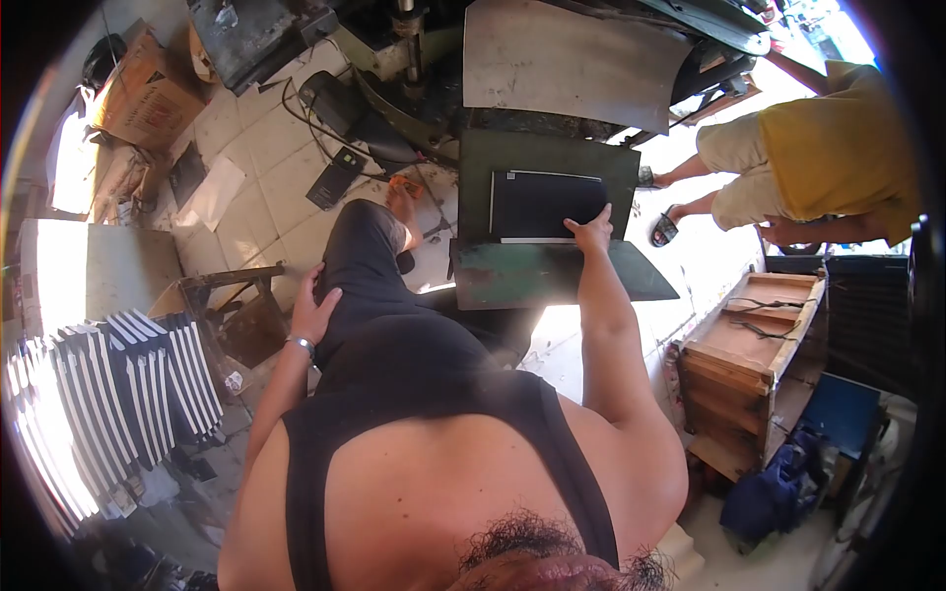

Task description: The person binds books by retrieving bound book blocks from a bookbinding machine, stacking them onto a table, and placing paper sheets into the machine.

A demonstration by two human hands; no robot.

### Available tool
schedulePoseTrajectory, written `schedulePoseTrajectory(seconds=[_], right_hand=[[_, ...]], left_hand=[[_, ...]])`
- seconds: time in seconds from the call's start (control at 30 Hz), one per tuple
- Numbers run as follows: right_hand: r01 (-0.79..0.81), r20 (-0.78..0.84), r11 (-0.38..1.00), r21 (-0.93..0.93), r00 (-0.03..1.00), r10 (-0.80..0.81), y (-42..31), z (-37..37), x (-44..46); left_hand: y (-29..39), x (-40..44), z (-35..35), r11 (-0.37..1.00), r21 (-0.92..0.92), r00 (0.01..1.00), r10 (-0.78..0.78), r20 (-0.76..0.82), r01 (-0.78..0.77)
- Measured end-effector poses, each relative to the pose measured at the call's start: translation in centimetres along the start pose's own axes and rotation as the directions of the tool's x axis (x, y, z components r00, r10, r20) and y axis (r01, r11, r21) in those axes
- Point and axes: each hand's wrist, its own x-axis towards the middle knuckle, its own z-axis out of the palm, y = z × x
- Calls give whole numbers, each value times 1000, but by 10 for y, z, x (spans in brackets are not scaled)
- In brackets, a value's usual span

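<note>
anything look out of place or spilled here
A loose white sheet lies askew on the tiled floor, on the left; it looks odd there, perhaps dropped. I see no obvious spill.

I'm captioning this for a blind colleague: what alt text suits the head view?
A person's right hand rests on a black book lying on a machine's green plate; their left hand rests on their thigh. Stacked books are at left, another person in yellow at right.
</note>
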Motion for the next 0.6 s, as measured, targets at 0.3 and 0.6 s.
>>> schedulePoseTrajectory(seconds=[0.3,0.6], right_hand=[[-25,17,998,58,1000,24,-9,-11,-2],[60,73,983,171,995,-73,6,0,16]], left_hand=[[40,-9,0,993,72,995,-86,-44,89],[40,-12,0,996,52,996,-71,-55,74]])
